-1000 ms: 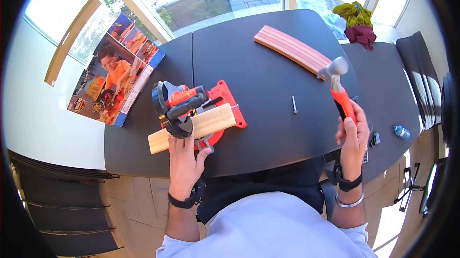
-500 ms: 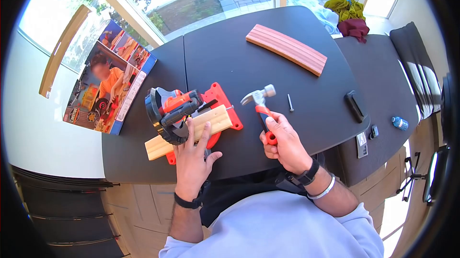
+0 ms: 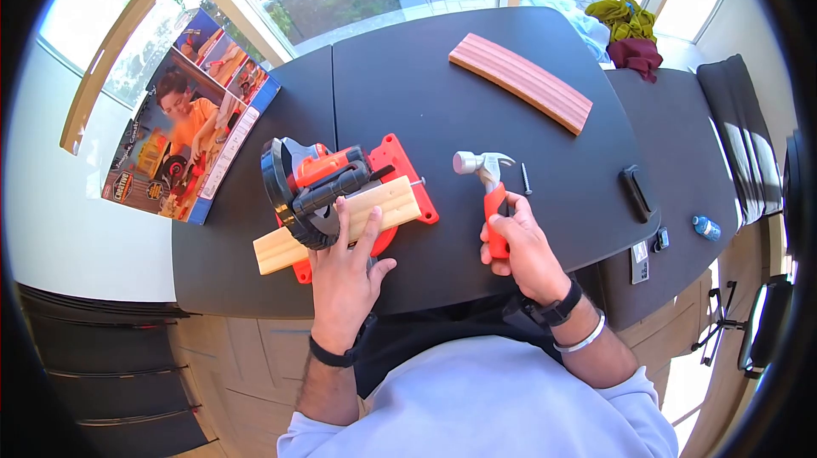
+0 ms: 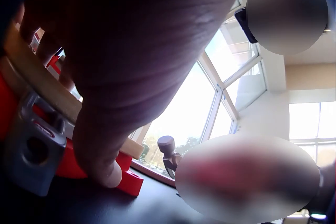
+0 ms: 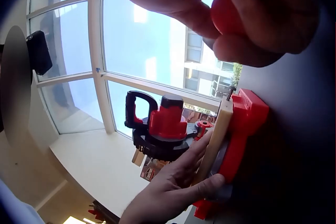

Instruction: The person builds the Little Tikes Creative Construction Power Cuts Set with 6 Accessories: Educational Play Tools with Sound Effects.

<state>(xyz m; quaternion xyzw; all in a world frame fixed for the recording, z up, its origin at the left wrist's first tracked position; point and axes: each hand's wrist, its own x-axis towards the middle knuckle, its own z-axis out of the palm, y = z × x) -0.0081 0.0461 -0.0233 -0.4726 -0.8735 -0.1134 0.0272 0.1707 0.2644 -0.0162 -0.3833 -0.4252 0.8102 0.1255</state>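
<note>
In the head view a pale wood plank (image 3: 394, 204) lies across a red and black toy saw (image 3: 319, 181) with a red base. The left hand (image 3: 345, 292) rests on the plank with its fingers spread; the left wrist view shows its thumb low beside the red base. The right hand (image 3: 529, 254) grips the red handle of a hammer (image 3: 492, 194), held upright to the right of the saw, its grey head pointing left. A screw or bolt (image 3: 526, 178) lies on the table just right of the hammer head.
A reddish grooved board (image 3: 522, 82) lies at the back of the table (image 3: 400, 83). A picture box (image 3: 189, 122) stands at the left. A black case (image 3: 634, 193) sits near the right edge, with a blue bottle (image 3: 706, 228) and cloths (image 3: 625, 20) beyond.
The right hand has come inward from the right with the hammer, whose head has turned from pointing right to pointing left. The left hand's fingers have spread further over the plank.
</note>
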